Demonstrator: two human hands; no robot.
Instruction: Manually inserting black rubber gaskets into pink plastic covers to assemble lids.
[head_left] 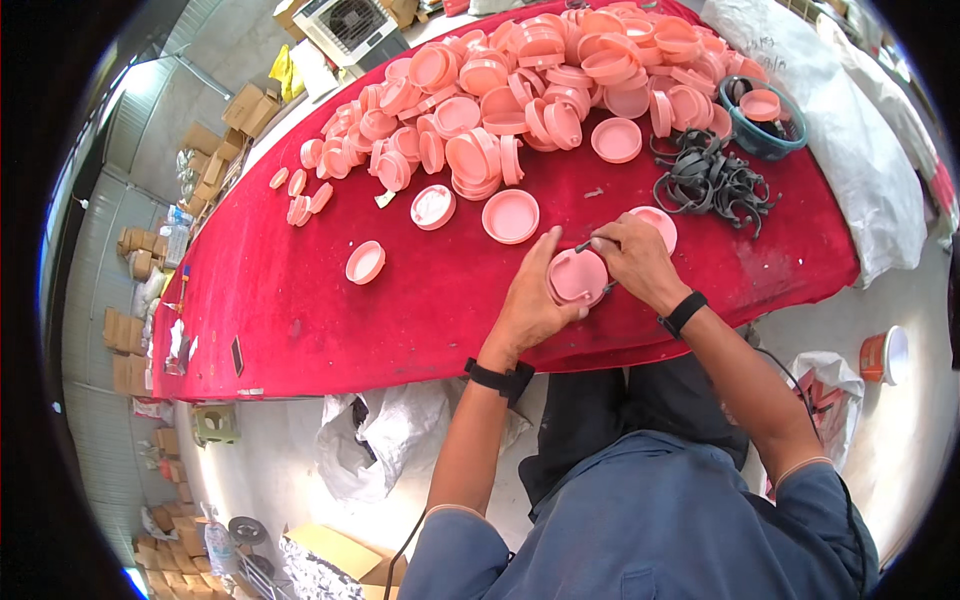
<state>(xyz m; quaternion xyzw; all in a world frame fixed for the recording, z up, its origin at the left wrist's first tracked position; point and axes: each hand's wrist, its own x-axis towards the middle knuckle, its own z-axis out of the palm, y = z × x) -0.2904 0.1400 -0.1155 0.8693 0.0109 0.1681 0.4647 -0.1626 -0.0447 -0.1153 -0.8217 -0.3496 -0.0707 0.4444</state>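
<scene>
A round pink plastic lid [577,277] is held just above the table's near side, in front of me. My left hand [533,303] grips it from the left, with fingers and thumb along its rim. At its upper right edge my right hand [637,258] is closed on a thin dark grey strap [585,245]. Bits of grey show at both the top and the lower right of the lid; the stretch between is behind my fingers. Just beyond my right hand lies another pink lid [655,226], partly covered by it. A tangle of dark grey straps [712,180] lies to the right.
A large heap of pink lids [540,80] covers the far side of the red cloth-covered table [300,330]. Several single lids, among them one at centre [510,216], lie nearer. A teal basket [765,125] stands at the right. White sacks [380,440] are below the near edge.
</scene>
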